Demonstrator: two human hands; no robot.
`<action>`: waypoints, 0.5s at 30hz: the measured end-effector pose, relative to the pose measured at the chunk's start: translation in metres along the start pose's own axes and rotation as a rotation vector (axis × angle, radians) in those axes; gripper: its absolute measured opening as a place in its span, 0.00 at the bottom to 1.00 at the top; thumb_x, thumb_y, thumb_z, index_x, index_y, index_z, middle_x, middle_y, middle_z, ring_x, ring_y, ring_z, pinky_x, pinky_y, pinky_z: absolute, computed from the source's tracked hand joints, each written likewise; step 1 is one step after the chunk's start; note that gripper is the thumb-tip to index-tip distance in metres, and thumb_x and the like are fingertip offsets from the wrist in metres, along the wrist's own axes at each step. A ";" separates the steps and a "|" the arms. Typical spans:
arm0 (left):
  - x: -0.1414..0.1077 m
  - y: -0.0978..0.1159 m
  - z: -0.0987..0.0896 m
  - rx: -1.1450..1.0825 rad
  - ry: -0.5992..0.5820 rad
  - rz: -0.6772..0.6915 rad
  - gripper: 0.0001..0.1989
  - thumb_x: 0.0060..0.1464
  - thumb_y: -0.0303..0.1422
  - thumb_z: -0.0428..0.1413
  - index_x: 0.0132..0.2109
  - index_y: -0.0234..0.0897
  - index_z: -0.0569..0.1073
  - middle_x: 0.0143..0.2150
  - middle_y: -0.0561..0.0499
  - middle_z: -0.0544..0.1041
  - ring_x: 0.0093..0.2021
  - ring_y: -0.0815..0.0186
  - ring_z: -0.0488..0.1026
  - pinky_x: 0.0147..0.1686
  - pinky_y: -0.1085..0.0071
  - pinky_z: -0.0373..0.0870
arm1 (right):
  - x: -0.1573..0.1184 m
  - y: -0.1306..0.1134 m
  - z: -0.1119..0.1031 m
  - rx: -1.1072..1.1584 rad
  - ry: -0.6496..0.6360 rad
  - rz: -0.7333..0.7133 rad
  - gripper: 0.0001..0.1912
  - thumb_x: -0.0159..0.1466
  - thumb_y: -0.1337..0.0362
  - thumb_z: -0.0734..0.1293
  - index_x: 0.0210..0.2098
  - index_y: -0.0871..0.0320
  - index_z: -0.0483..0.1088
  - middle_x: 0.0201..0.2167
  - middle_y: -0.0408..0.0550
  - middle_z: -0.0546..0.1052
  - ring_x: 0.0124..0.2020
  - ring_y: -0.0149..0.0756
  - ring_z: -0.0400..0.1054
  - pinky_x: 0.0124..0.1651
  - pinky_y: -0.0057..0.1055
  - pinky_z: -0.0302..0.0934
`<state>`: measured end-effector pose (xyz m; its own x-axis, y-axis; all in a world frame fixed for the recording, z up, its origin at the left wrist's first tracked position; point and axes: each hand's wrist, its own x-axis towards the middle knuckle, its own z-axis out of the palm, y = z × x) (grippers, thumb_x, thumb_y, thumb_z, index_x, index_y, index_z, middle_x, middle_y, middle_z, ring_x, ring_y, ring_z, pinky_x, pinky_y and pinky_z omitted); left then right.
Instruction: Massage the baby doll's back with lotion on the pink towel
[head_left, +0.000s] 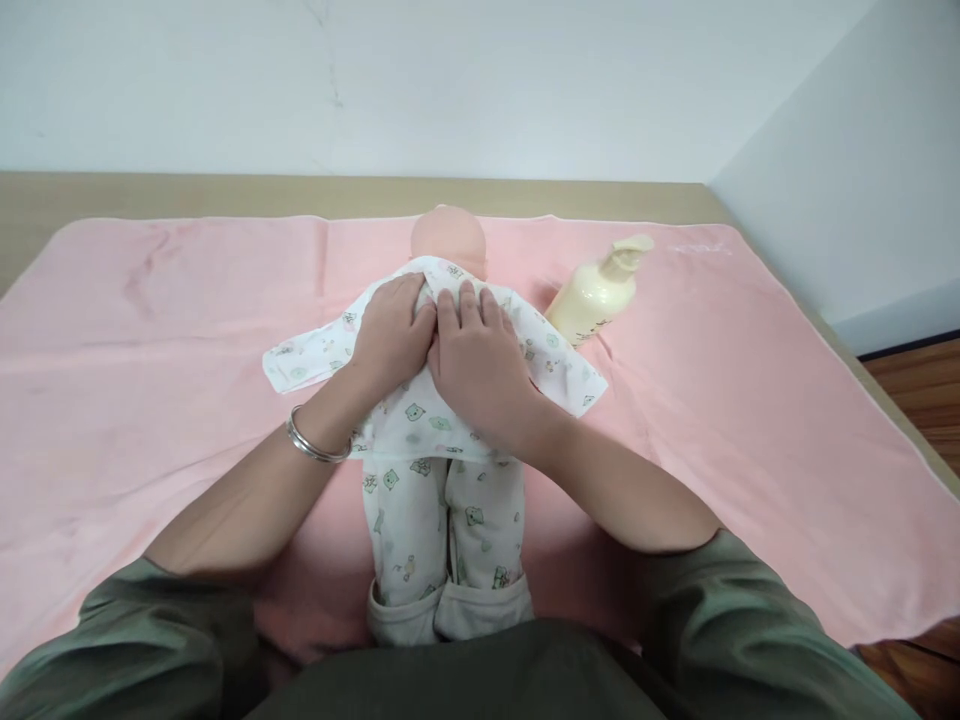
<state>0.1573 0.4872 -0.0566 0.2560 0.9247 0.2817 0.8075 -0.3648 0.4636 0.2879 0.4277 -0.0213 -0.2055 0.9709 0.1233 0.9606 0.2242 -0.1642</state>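
A baby doll lies on a pink blanket, its bald head away from me and its face not visible. It wears a white printed top with sleeves spread to both sides and matching trousers. My left hand rests on the upper back of the top, a silver bangle on that wrist. Beside it, thumbs close together, my right hand lies flat on the cloth with its fingers pointing toward the head. Neither hand appears to hold anything.
A cream pump bottle leans to the right of the doll, near the right sleeve. The pink blanket covers most of the wooden table. A pale wall stands behind, with another surface at the right.
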 end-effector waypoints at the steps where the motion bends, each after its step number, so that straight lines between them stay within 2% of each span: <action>1: 0.000 -0.001 0.001 -0.011 0.008 -0.011 0.22 0.68 0.36 0.37 0.58 0.39 0.71 0.57 0.39 0.77 0.61 0.49 0.70 0.63 0.49 0.66 | 0.000 0.000 -0.001 0.019 -0.011 -0.006 0.31 0.74 0.62 0.54 0.74 0.68 0.53 0.74 0.64 0.52 0.74 0.63 0.47 0.74 0.58 0.49; 5: -0.002 0.003 0.003 -0.032 0.044 -0.057 0.22 0.68 0.39 0.39 0.60 0.40 0.70 0.61 0.41 0.75 0.64 0.49 0.68 0.66 0.51 0.63 | 0.007 0.010 -0.010 0.135 -0.061 0.009 0.30 0.74 0.61 0.54 0.72 0.62 0.57 0.73 0.60 0.55 0.74 0.59 0.49 0.72 0.58 0.52; 9: -0.003 0.008 0.001 -0.034 0.051 -0.074 0.24 0.66 0.37 0.40 0.61 0.37 0.70 0.63 0.41 0.74 0.65 0.52 0.68 0.68 0.54 0.63 | 0.017 0.021 -0.011 0.165 -0.061 0.029 0.29 0.73 0.61 0.52 0.72 0.57 0.58 0.73 0.56 0.57 0.72 0.57 0.52 0.69 0.59 0.54; 15: -0.005 0.010 0.000 -0.039 0.092 -0.081 0.26 0.64 0.37 0.42 0.63 0.35 0.70 0.64 0.41 0.74 0.65 0.54 0.68 0.69 0.55 0.62 | 0.027 0.030 0.004 0.185 0.003 0.050 0.31 0.72 0.60 0.53 0.73 0.56 0.56 0.74 0.53 0.56 0.74 0.53 0.50 0.74 0.57 0.46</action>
<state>0.1644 0.4792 -0.0537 0.1396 0.9380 0.3174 0.8017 -0.2952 0.5198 0.3103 0.4614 -0.0269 -0.1577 0.9810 0.1131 0.9190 0.1877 -0.3468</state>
